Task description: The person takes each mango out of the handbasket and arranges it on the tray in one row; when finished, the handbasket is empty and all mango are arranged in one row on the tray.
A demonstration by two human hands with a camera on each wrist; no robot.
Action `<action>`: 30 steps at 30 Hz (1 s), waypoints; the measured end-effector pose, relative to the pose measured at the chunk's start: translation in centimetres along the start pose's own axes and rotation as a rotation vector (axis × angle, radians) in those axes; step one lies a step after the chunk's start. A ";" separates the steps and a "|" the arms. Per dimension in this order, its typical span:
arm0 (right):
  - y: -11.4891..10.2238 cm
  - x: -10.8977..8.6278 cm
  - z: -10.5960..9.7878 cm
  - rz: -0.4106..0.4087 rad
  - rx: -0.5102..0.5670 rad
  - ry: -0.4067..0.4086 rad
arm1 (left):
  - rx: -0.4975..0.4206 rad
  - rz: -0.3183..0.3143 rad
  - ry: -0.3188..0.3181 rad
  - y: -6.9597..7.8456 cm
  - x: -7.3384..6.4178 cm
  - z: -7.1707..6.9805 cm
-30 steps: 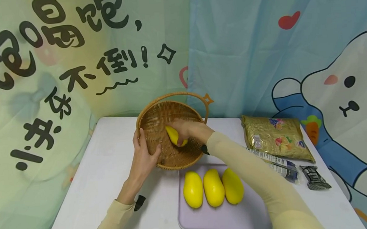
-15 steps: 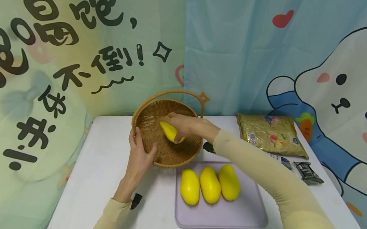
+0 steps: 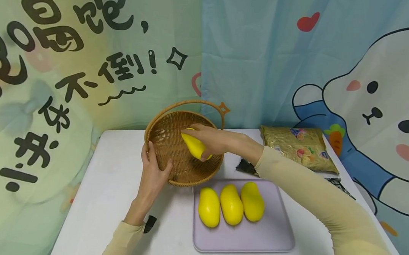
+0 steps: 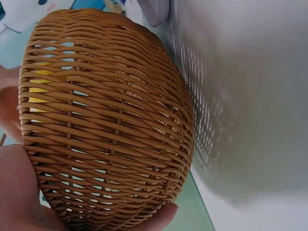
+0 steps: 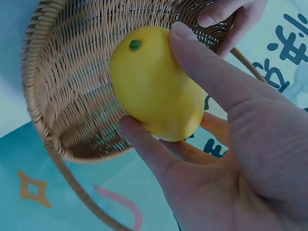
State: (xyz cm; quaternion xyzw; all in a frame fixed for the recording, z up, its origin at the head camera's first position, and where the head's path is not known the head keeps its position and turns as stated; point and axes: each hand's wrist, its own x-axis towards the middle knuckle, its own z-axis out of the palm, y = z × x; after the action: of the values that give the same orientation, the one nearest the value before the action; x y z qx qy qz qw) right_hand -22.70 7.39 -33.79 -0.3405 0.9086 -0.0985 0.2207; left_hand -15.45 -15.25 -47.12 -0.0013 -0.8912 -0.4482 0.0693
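A brown wicker basket [image 3: 168, 155] is tilted so its mouth faces me. My left hand [image 3: 154, 175] grips its left side, and in the left wrist view the fingers curve round the woven wall [image 4: 115, 125]. My right hand [image 3: 215, 140] holds a yellow mango [image 3: 193, 146] at the basket's mouth. The right wrist view shows this mango's green stem spot [image 5: 134, 44], with thumb and fingers on either side of the fruit. Below the basket, three more mangoes [image 3: 231, 204] lie side by side on a light purple tray [image 3: 243, 241].
The basket's arched handle [image 3: 189, 102] stands up near the printed curtain [image 3: 243, 65] behind the table. A gold fruit-print bag [image 3: 301, 146] lies at the back right. Dark wrappers [image 3: 340, 184] show partly behind the right sleeve [image 3: 306, 187].
My right hand has drawn the mango outward and slightly right from inside the basket. The left hand keeps its grip. The head view has shifted a little, sliding the scene left.
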 end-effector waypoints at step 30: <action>6.3 -11.4 1.4 0.099 0.139 0.120 | 0.005 -0.023 -0.015 0.0 -0.1 0.0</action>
State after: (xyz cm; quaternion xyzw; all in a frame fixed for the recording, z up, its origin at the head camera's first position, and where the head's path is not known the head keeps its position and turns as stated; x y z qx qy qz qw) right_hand -18.04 19.63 -33.29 -0.2725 0.9270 -0.1702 0.1937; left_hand -15.38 -15.20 -47.12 0.0057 -0.8928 -0.4468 0.0573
